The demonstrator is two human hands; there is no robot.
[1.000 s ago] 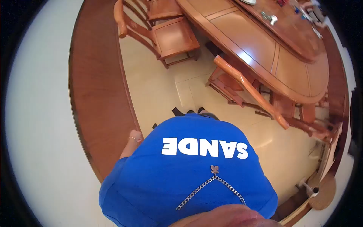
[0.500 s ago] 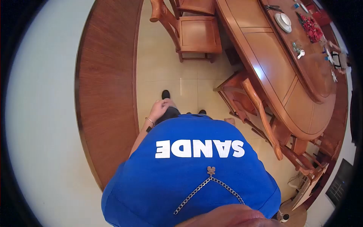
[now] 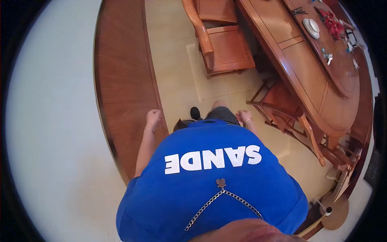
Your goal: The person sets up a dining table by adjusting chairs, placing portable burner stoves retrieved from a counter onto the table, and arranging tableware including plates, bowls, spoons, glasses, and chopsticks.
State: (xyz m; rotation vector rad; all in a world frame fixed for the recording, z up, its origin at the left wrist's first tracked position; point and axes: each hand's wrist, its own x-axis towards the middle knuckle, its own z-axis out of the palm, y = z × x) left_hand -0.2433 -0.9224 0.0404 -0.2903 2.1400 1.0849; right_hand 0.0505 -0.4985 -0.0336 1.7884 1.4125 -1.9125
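My left hand [image 3: 153,117] hangs out from my body beside the wood-panelled strip along the wall, with its fingers curled in and nothing visible in them. A thin bracelet [image 3: 149,130] circles that wrist. My right hand [image 3: 243,116] is by my right thigh, its fingers bent into a loose fist; I see no object in it. Another bracelet [image 3: 248,119] is on the right wrist. Between the hands are my dark shorts [image 3: 223,115] and, further forward, one black shoe [image 3: 195,113]. Neither hand touches the furniture.
To the right stands a long wooden table [image 3: 300,80] bearing stacked white dishes [image 3: 311,28] and red flowers [image 3: 331,24]. A wooden chair [image 3: 229,48] is ahead; another chair [image 3: 282,103] sits at the table's near side. Tiled floor [image 3: 173,76] runs beside the wood panelling [image 3: 125,68].
My left hand has swung outward to the left, away from my thigh. My right hand has come forward into clearer view. The chair ahead and table appear nearer as I walk.
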